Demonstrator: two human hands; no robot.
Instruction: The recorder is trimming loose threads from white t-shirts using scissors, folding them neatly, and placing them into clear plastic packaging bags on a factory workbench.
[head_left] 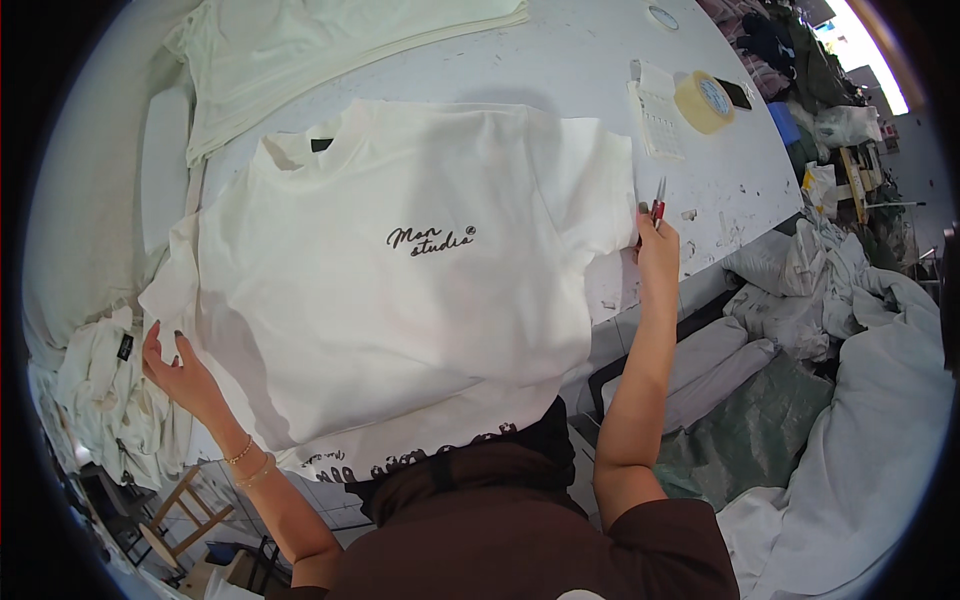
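Note:
A white T-shirt with dark script lettering on its chest lies spread in front of me, its collar toward the far left. Its lower hem, which carries dark printed shapes, hangs over the near table edge against my body. My left hand is at the left sleeve, fingertips apart at the cloth's edge. At the right sleeve's hem, my right hand grips small red-handled snips, metal tips pointing away from me. Its fingers are beside the hem; whether they also pinch the cloth is hidden.
Another white garment lies at the far left of the table. At the back right are a tape roll, a paper pad and a dark phone. White clothes heap at left; a wooden stool and bagged fabric stand low.

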